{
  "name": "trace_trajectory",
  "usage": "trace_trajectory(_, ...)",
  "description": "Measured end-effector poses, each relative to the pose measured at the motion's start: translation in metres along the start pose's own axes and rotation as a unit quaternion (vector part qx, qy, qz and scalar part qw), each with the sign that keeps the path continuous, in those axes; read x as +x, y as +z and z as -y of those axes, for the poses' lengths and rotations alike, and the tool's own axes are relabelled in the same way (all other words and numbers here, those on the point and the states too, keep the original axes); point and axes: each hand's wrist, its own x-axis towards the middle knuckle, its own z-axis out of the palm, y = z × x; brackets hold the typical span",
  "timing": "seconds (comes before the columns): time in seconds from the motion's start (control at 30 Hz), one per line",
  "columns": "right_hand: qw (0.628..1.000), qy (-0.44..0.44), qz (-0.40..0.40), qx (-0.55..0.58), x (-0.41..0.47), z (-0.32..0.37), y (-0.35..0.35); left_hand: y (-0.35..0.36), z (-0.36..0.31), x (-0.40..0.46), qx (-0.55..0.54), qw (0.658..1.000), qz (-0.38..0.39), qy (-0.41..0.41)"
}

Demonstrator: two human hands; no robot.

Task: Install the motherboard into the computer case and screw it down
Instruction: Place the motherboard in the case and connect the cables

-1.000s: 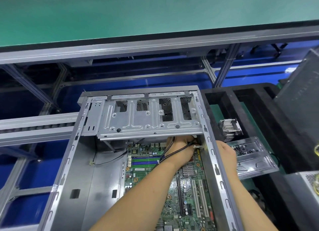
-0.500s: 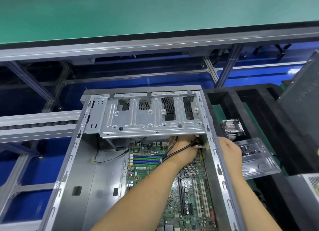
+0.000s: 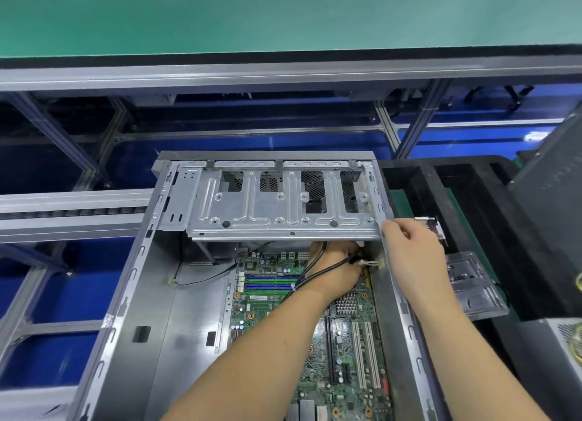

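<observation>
Motherboard (image 3: 302, 326) flat inside case (image 3: 138, 294), at 6 o'clock of left hand (image 3: 333, 272) | green board, white slots | left hand grasp unclear | right hand (image 3: 412, 250) grips case edge

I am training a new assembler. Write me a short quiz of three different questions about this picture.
1. True or false: the motherboard lies inside the computer case.
2. Which hand reaches under the drive cage? A. the left hand B. the right hand
3. Fill in: black cables cross the back of the ___ hand.

Key: 1 true. 2 A. 3 left.
</observation>
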Motion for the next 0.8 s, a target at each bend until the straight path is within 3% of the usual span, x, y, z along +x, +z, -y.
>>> trace_trajectory(0.2,0.999,-0.015,-0.011,-0.032,-0.0023,0.0034,0.0012,-0.0054,0.0030,0.0027,-0.009,0.999,0.039,0.007)
trace_trajectory(0.8,0.998,-0.013,-0.020,-0.059,-0.0014,0.0059,0.0022,-0.0025,0.0039,0.0079,-0.119,0.991,0.037,-0.051)
